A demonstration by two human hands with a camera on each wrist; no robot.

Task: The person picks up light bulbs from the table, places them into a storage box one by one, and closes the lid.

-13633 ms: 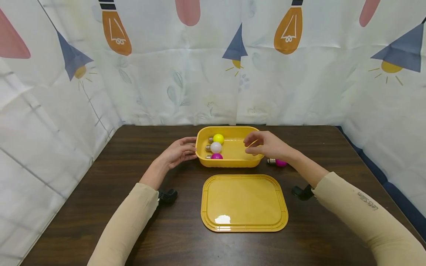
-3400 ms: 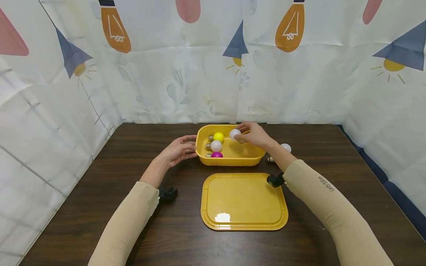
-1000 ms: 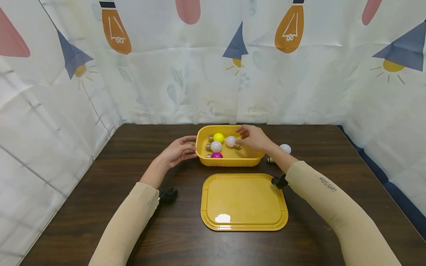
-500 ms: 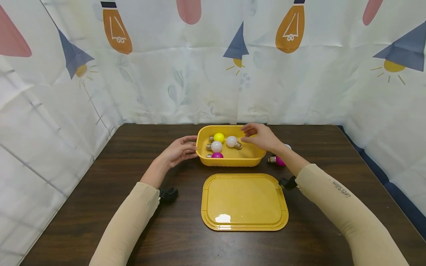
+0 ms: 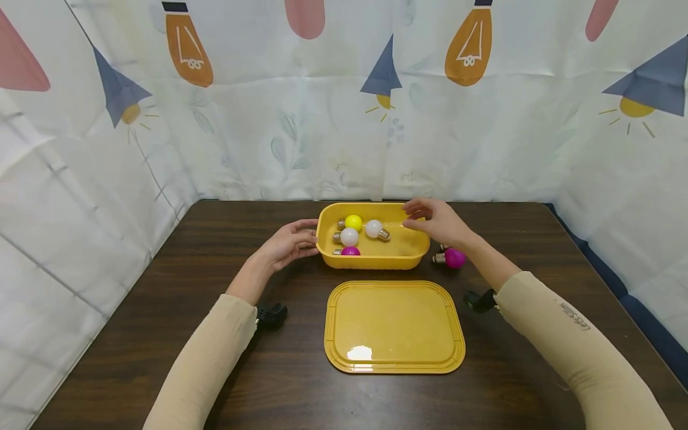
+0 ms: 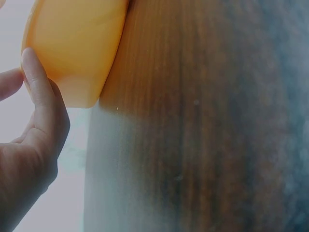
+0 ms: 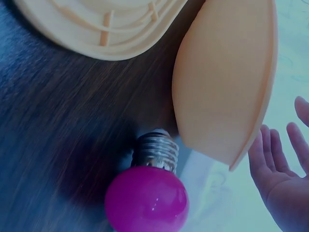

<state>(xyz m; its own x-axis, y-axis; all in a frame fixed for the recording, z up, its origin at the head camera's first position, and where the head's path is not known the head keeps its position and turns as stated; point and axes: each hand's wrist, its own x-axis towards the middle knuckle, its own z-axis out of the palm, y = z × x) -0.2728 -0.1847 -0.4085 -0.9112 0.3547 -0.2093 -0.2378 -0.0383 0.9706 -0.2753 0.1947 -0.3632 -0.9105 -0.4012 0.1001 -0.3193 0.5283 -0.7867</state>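
Observation:
My left hand (image 5: 289, 246) rests against the left end of the yellow box (image 5: 376, 263), its fingertips at the rim. Over the box's right end hovers my right hand (image 5: 441, 226), with nothing between its parted fingers. At the left inside the box lie a yellow bulb (image 5: 353, 223), a white bulb (image 5: 349, 237) and a magenta bulb (image 5: 350, 251). Another white bulb (image 5: 373, 228) lies near the middle, its metal base pointing right. Outside, by the right end, sits a magenta bulb (image 5: 454, 258), large in the right wrist view; the base of another shows behind it, the rest hidden by my arm.
A yellow lid (image 5: 395, 328) lies flat on the dark wooden table (image 5: 258, 370), just in front of the box. A printed white curtain (image 5: 242, 137) hangs behind the table and along both sides.
My right hand carried a white bulb into the box, set it down mid-box and let go. Since then it has drawn back to the right, empty. My left hand has stayed at the rim.

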